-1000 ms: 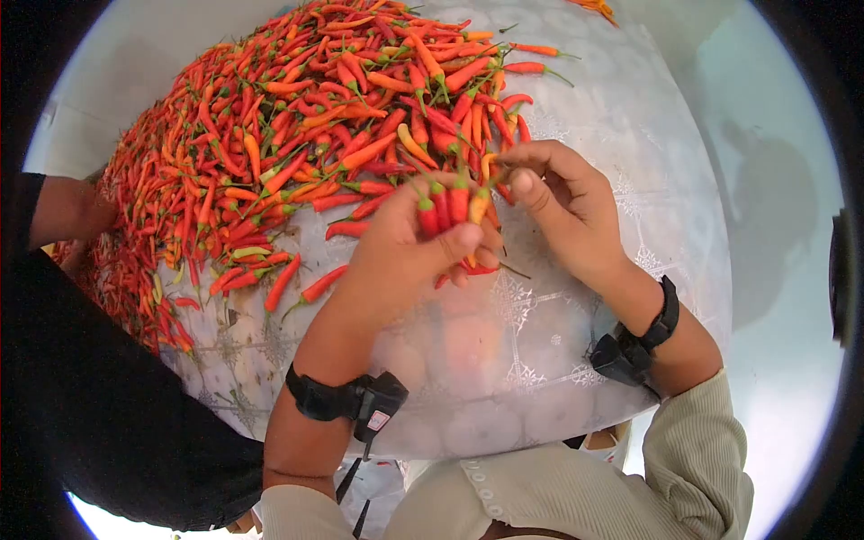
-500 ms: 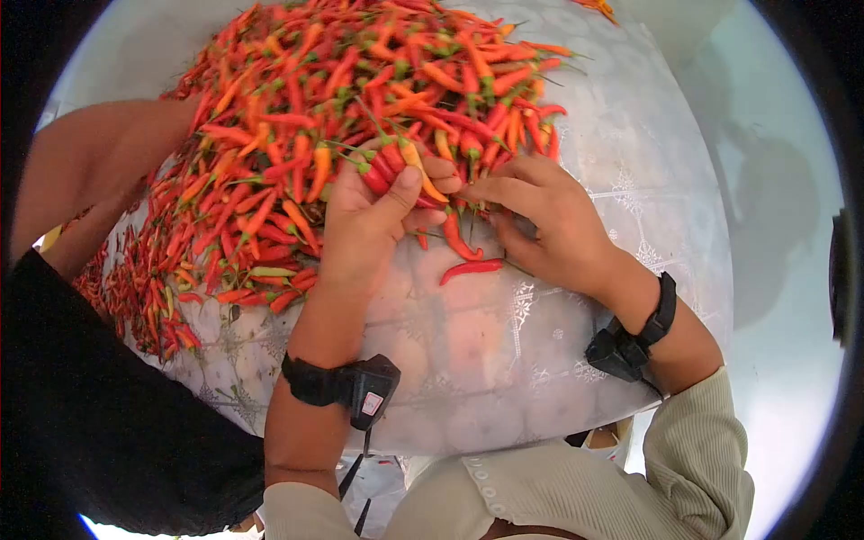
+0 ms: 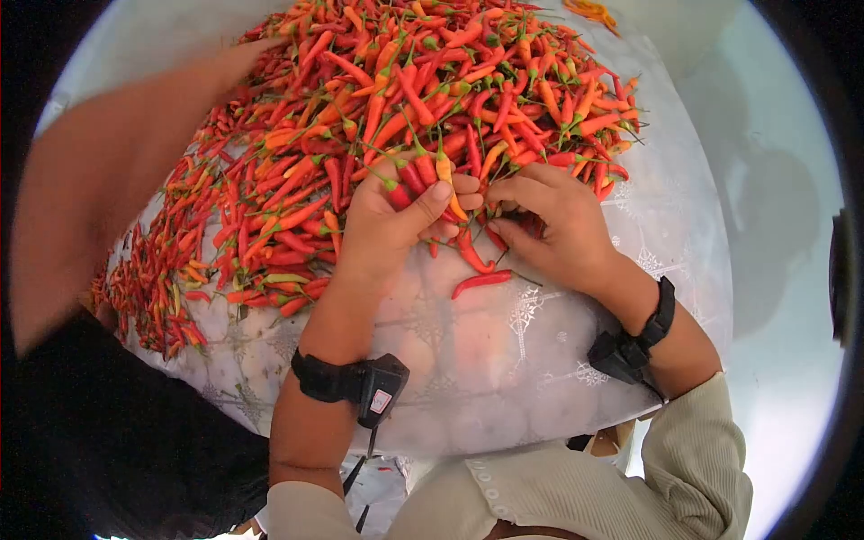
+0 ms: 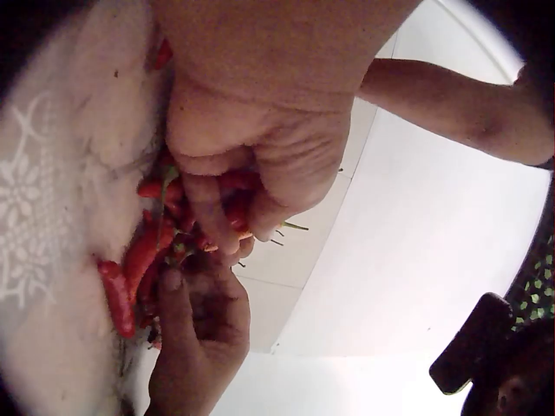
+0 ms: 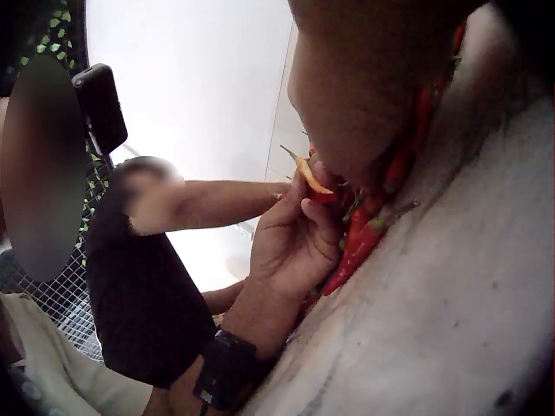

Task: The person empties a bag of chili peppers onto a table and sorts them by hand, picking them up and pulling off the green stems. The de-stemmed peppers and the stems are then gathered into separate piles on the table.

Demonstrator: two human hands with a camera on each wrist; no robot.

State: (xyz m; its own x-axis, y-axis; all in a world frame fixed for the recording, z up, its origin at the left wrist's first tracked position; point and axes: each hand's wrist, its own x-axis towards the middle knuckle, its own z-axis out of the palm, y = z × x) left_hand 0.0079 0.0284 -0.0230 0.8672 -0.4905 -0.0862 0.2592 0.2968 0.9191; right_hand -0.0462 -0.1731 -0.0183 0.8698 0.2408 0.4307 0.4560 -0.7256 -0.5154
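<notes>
My left hand [image 3: 382, 220] holds several chili peppers side by side, thumb across them, stems pointing up; one is yellow-orange [image 3: 446, 184], the others red. Close on its right, my right hand [image 3: 562, 229] has its fingers bent at the near edge of the chili pile [image 3: 405, 85], thumb near the forefinger; whether a pepper is between the fingertips is hidden. Just below the hands a red pepper [image 3: 481, 283] lies on the patterned cover. In the right wrist view the yellow-orange pepper [image 5: 310, 176] sticks out of the left hand [image 5: 290, 251].
Another person's arm [image 3: 126, 171] reaches over the pile's left side, blurred, with dark clothing [image 3: 135, 432] below it. The pile spreads down the left of the covered table [image 3: 504, 387]. A few orange peppers [image 3: 591, 13] lie apart at the far edge.
The pile's peppers have shifted right and toward the far side. My left hand with its peppers moved left, and my right hand came down to the pile edge. The other person's arm swung farther over the pile.
</notes>
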